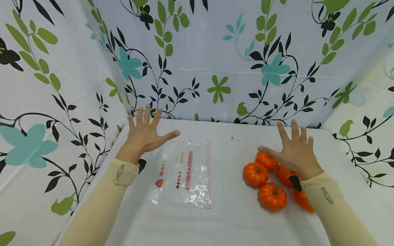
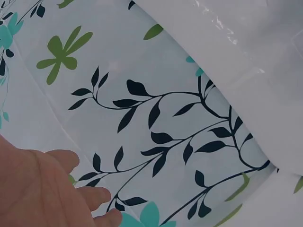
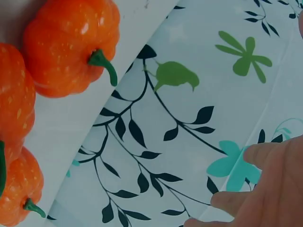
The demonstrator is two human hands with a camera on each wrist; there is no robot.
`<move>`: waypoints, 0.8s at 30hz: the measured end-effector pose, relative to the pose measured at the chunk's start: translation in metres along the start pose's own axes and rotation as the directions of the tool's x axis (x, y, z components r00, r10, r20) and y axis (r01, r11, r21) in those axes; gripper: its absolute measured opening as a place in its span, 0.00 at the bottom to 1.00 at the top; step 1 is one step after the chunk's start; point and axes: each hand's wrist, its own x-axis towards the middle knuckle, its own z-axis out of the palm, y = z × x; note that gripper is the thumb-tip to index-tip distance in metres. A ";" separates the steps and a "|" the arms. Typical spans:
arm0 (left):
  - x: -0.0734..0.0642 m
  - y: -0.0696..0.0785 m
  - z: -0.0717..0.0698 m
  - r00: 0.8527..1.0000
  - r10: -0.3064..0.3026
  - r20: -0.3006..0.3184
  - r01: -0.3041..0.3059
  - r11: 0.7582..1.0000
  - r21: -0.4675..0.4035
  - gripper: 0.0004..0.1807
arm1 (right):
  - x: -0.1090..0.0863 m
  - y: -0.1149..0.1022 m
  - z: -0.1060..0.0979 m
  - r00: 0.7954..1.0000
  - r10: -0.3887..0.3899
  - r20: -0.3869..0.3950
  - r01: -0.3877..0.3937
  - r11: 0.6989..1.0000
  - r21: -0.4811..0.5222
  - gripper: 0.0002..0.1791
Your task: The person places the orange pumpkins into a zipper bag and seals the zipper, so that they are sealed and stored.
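Five visible pumpkins [image 1: 272, 197] and the bag [image 1: 182, 176] seemingly await you, nothing done, your left grip [image 1: 144, 135] and right grip [image 1: 295, 150] spread and empty.

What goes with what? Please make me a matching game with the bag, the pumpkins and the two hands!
Column one:
1. bag
2. left hand
3. pumpkins
4. right hand

Column two:
A. spread wide, near the pumpkins
B. shiny orange
C. spread wide, near the bag
D. see-through

Right pairs: 1-D, 2-C, 3-B, 4-A
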 end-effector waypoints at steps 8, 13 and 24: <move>0.000 0.015 0.011 0.990 0.044 -0.134 -0.058 0.993 -0.101 0.65 | -0.013 -0.011 -0.001 0.990 -0.130 -0.060 0.135 0.988 0.081 0.73; -0.006 0.032 0.023 0.970 0.054 -0.238 -0.115 0.961 -0.251 0.62 | -0.020 -0.019 0.003 0.983 -0.177 -0.054 0.183 0.974 0.135 0.75; -0.031 0.085 0.074 0.983 0.058 -0.175 -0.121 0.921 -0.371 0.40 | -0.039 -0.029 0.026 0.985 -0.173 0.011 0.167 0.967 0.190 0.77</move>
